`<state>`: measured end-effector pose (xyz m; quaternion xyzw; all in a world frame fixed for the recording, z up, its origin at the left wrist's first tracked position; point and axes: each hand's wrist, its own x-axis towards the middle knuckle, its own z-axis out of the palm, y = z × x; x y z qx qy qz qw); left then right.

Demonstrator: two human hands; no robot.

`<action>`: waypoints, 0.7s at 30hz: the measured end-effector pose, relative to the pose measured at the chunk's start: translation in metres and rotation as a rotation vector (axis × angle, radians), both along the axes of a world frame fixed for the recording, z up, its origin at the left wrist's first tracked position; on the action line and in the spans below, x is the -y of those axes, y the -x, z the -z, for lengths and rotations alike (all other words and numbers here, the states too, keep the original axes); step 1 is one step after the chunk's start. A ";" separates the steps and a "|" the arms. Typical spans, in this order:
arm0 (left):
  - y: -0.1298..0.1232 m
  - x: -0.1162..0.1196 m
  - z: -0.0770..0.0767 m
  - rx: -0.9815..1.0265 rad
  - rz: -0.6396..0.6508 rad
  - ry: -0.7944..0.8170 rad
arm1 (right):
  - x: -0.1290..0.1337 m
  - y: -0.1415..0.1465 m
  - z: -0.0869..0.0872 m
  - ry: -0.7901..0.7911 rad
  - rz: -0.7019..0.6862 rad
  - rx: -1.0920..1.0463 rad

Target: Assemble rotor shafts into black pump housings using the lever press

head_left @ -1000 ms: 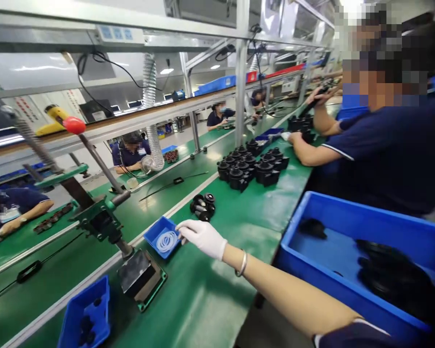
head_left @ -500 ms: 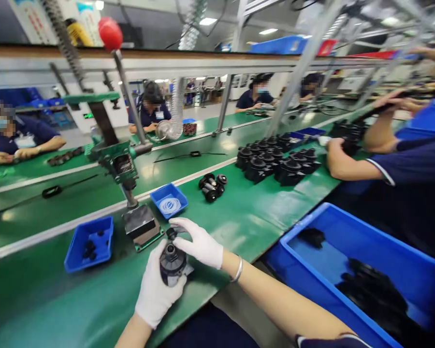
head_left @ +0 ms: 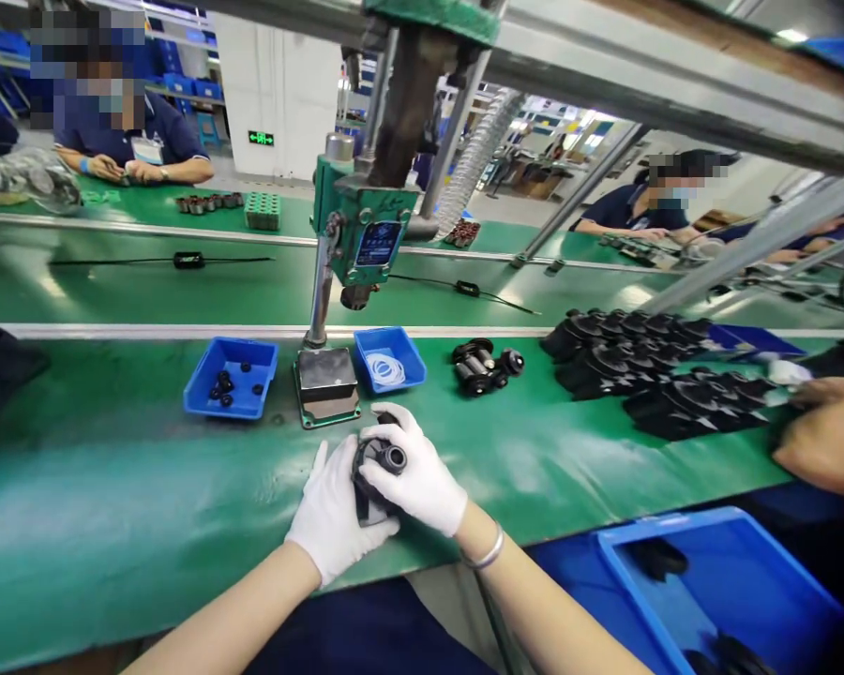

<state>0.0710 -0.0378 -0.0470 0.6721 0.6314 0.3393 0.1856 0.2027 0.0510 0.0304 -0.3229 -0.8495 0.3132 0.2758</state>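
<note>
across the foreground runs a long green work surface (head_left: pixel 147 506), with a green-painted metal press (head_left: pixel 372 225) standing on it. low at the right, beside the surface's edge, sits a large blue plastic bin (head_left: pixel 766 581) with black parts inside. rows of black plastic parts (head_left: pixel 633 352) crowd the surface's right side. near its front edge, the white-gloved left hand (head_left: pixel 334 520) and white-gloved right hand (head_left: pixel 422 469) are both clamped on a round black housing with an open tubular spout (head_left: pixel 394 457), left at its side, right over its top; it is tilted, just in front of the press. a shallow blue plastic tray (head_left: pixel 215 359) lies left of the press foot, a second blue plastic tray (head_left: pixel 394 342) right of it, then a cluster of black-and-silver cylindrical parts (head_left: pixel 485 366). thin white rings (head_left: pixel 385 370) fill the right tray's bottom; small black caps (head_left: pixel 223 384) lie scattered in the left one.
</note>
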 end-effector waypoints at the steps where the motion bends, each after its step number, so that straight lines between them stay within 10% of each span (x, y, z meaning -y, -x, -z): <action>1: -0.003 0.000 0.002 0.009 -0.009 -0.005 | -0.001 0.001 0.000 -0.009 -0.012 -0.009; 12: -0.011 -0.001 -0.009 0.056 0.014 -0.034 | -0.017 0.000 -0.007 -0.155 -0.262 0.019; 21: -0.025 0.007 0.018 -0.036 -0.058 -0.095 | -0.017 0.005 -0.004 -0.251 -0.271 -0.010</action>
